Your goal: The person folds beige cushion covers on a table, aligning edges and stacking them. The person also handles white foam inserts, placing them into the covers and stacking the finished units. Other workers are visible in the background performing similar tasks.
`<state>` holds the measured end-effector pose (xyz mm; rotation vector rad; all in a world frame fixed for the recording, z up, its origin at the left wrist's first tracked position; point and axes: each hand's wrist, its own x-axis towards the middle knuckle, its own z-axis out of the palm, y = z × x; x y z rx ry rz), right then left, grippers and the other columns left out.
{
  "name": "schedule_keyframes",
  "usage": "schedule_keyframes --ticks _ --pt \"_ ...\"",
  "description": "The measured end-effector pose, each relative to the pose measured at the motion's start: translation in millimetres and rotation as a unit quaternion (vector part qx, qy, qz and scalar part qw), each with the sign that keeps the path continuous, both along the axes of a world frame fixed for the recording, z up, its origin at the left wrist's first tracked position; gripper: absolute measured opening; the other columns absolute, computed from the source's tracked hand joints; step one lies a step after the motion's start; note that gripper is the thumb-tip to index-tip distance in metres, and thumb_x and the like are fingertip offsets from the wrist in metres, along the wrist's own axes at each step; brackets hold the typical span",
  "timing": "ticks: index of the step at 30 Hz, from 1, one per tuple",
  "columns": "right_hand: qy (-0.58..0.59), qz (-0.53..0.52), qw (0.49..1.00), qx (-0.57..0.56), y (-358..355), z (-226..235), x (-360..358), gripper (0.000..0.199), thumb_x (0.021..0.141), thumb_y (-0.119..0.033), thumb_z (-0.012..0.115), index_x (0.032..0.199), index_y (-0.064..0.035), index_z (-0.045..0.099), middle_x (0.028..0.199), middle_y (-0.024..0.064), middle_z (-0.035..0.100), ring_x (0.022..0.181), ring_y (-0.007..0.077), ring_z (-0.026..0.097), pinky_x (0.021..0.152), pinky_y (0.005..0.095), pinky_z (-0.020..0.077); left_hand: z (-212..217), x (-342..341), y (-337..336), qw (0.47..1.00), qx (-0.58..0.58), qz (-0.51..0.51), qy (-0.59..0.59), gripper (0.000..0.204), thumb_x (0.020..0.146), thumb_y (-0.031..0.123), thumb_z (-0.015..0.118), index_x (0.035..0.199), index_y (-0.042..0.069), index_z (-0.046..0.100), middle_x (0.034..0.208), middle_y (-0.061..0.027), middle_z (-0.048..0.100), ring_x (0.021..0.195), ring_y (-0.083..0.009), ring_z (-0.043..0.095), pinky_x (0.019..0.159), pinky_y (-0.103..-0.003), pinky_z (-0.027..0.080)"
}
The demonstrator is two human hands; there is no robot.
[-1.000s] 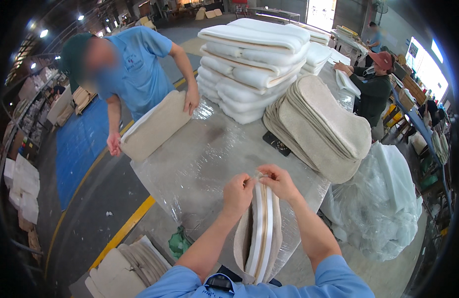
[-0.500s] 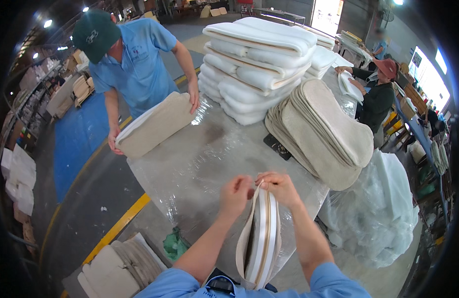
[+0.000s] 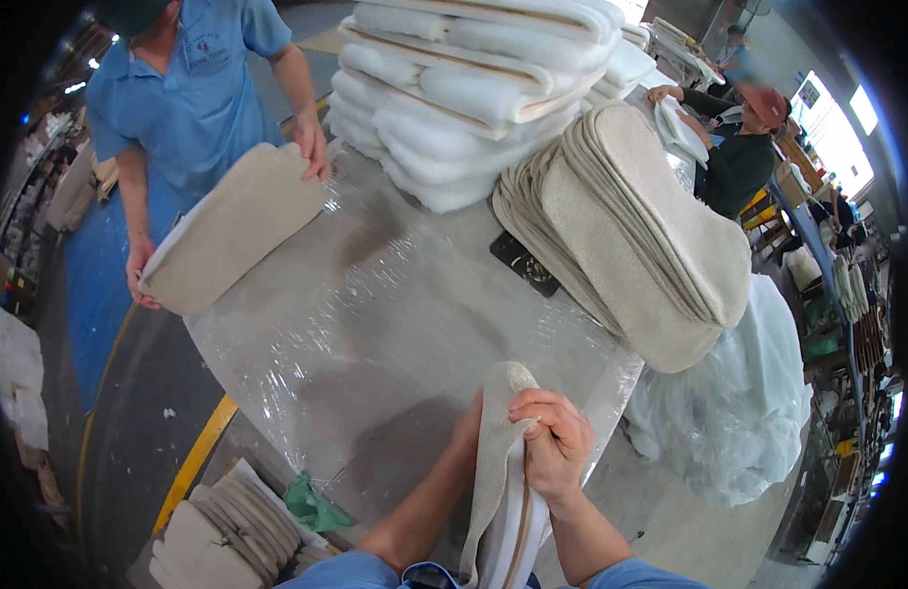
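Observation:
In front of me stands a long padded cushion insert [image 3: 505,535], white with a tan line along its edge, partly wrapped by a beige fabric cover [image 3: 494,447]. My right hand [image 3: 554,437] is closed at the upper end, fingers curled and thumb pressed against the cover's edge. My left hand [image 3: 466,432] is on the left side of the cover; the raised flap hides its fingers, so I cannot tell their grip. Beyond my right hand lies a stack of beige fabric covers [image 3: 660,226] with rounded ends.
A tall pile of white padded inserts [image 3: 454,88] stands on the plastic-covered table [image 3: 307,334]. At the left a co-worker [image 3: 194,88] holds a beige-covered cushion [image 3: 238,226]. Another person [image 3: 739,147] handles white pieces. Clear plastic [image 3: 724,393] bulges at the right; beige pieces [image 3: 223,530] lie lower left.
The cover's flap now rises above my right hand, which has closed lower on its edge. My left hand has gone behind the flap. The whole view has shifted.

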<state>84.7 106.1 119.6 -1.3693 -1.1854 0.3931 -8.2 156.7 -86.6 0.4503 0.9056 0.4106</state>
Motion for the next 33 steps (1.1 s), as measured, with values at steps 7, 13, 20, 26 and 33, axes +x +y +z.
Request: schedule_keyframes --ticks 7,13,20,26,33 --pt "0.06 -0.006 0.997 0.042 6 -15 6 0.011 0.1 -0.006 0.069 0.092 -0.0006 0.075 0.099 0.0136 0.077 0.088 0.0234 0.074 0.081 0.0335 0.0586 22 34 66 0.995 0.083 0.025 -0.055 0.052 0.113 0.049 0.046 0.102 0.006 0.073 0.097 -0.0035 0.07 0.09 -0.0149 0.064 0.081 -0.033 0.052" --pt "0.102 0.014 0.993 0.048 8 -20 1 0.017 0.102 -0.015 0.07 0.093 -0.002 0.076 0.099 0.0127 0.077 0.086 0.0226 0.074 0.079 0.0334 0.0585 28 29 70 0.982 0.109 0.034 -0.149 0.052 0.115 0.042 0.041 0.091 0.006 0.069 0.083 -0.0023 0.066 0.076 -0.0131 0.058 0.073 -0.032 0.049" --pt "0.136 0.001 0.99 0.038 8 -25 4 0.018 0.102 -0.017 0.071 0.092 -0.0031 0.077 0.097 0.0126 0.078 0.084 0.0227 0.074 0.076 0.0331 0.0586 122 26 98 0.889 0.428 -0.045 -0.159 0.051 0.114 0.032 0.038 0.082 0.0 0.063 0.075 -0.0057 0.065 0.068 -0.0145 0.055 0.064 -0.031 0.046" --pt "0.104 0.001 0.993 0.048 15 -31 8 0.014 0.099 -0.014 0.072 0.093 -0.0019 0.077 0.097 0.0131 0.078 0.087 0.0233 0.075 0.079 0.0347 0.0594 171 26 94 0.88 0.455 -0.035 -0.133 0.052 0.114 0.041 0.037 0.107 0.0 0.067 0.083 -0.0067 0.067 0.072 -0.0145 0.057 0.065 -0.03 0.044" --pt "0.03 0.103 0.994 0.0 33 -30 40 0.025 0.088 0.001 0.079 0.113 -0.0031 0.079 0.118 0.0153 0.076 0.099 0.0225 0.074 0.082 0.0339 0.0592 157 9 56 0.943 0.301 0.106 -0.098 0.076 0.112 0.064 0.036 0.154 0.001 0.045 0.147 -0.0137 0.053 0.135 -0.0216 0.052 0.117 -0.038 0.039"
